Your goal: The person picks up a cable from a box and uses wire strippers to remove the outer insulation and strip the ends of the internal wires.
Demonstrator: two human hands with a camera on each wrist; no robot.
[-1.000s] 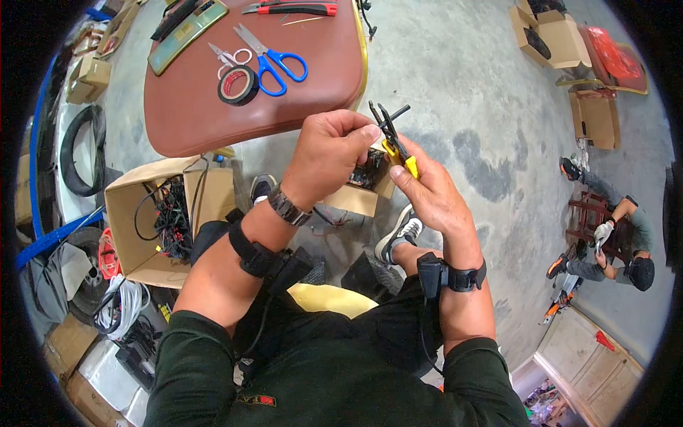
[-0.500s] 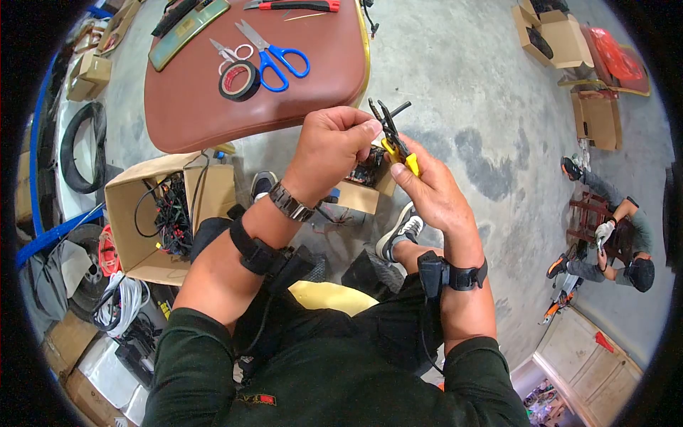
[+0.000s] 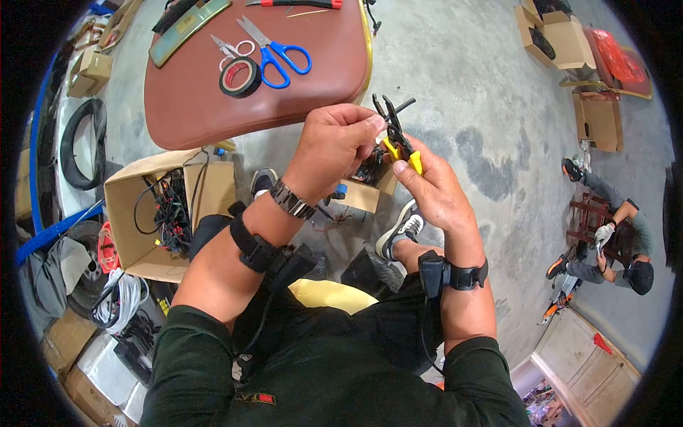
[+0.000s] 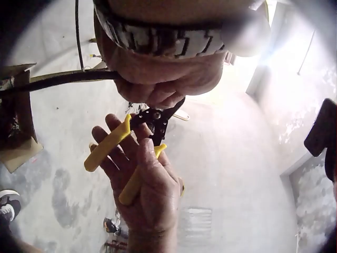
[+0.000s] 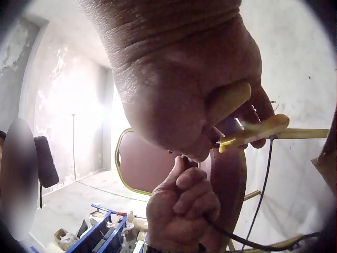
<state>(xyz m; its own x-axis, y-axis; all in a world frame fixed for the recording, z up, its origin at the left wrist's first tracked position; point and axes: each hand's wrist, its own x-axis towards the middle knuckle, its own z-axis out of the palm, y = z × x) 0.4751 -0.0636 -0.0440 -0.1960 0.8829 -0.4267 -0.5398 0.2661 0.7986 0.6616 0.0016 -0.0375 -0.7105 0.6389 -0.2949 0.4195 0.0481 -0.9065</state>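
Note:
In the head view the left hand (image 3: 331, 146) pinches a black cable between thumb and curled fingers; the cable (image 4: 58, 80) trails away from that hand in the left wrist view. The right hand (image 3: 437, 188) grips black pliers with yellow handles (image 3: 391, 148), thumb on one handle. In the left wrist view the handles (image 4: 108, 150) stand spread, with the right hand's fingers (image 4: 113, 124) around them. A short dark cable end (image 3: 405, 105) sticks out beyond the plier jaws, which point away from the body. The left fingertips are close beside the plier head.
A brown padded seat (image 3: 213, 117) carries blue-handled scissors (image 3: 274, 60), small scissors, black tape (image 3: 240, 77) and a red-handled tool. Cardboard boxes (image 3: 131, 228) with wires stand below and left. Another person (image 3: 612, 238) sits at the right.
Both hands stay near the same place. The yellow handles look spread wider than before, and the pliers have tilted slightly.

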